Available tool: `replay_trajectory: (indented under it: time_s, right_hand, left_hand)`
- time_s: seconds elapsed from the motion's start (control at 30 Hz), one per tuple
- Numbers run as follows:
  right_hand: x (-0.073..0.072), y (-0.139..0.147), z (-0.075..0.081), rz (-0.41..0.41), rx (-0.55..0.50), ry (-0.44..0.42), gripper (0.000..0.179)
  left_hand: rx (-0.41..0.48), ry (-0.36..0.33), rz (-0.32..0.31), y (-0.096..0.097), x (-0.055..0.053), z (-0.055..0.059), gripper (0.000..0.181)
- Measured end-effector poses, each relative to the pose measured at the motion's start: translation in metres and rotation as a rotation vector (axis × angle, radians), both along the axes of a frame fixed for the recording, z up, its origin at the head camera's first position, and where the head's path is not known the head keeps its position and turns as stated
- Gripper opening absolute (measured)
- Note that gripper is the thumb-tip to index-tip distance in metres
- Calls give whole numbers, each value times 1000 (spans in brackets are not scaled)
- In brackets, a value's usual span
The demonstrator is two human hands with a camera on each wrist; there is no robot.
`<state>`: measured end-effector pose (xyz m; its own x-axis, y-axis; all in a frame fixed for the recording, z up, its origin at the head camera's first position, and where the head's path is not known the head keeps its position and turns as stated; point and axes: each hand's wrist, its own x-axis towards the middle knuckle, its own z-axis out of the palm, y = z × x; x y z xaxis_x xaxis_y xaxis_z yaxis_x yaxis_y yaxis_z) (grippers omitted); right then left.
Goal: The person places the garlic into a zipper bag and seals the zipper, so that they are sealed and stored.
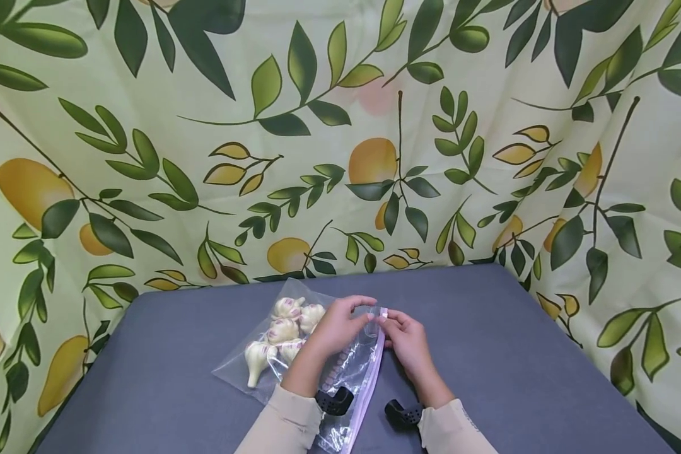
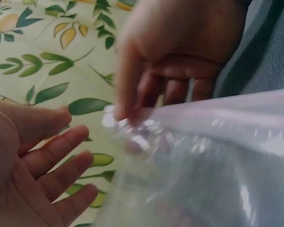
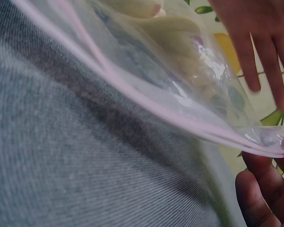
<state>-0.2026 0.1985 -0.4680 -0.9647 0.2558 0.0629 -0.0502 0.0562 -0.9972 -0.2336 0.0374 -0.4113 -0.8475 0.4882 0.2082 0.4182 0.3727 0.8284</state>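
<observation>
A clear zip bag [image 1: 346,359] with a pink-white zip strip [image 1: 369,384] lies on the table, holding several garlic bulbs [image 1: 282,330] at its far left end. My right hand [image 1: 411,343] pinches the far end of the zip strip between thumb and fingers; the right wrist view shows these fingers [image 3: 260,189] under the strip. My left hand [image 1: 340,325] is held over the bag near that same corner. Its fingers [image 2: 61,170] are spread and apart from the plastic in the left wrist view.
The grey-blue table [image 1: 459,315] extends on both sides of the bag. A cloth [image 1: 340,157] printed with leaves and fruit hangs behind it and along its sides. Each wrist carries a black band, one of them the left band [image 1: 335,401] over the bag.
</observation>
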Motion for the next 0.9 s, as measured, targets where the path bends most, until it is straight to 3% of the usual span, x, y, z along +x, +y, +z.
replay_trajectory:
  time_s: [0.3,0.7,0.9]
  right_hand:
    - [3,-8,2,1,72,24,23]
    - [2,-9,13,12,58,23,23]
    - [0,-4,22,22,58,-4,21]
  left_hand:
    - [-103,50,-32,10,-13,-18,28]
    - [-56,48,52,12,-25,-25,13]
    - [-45,96,47,15,-30,-25,12]
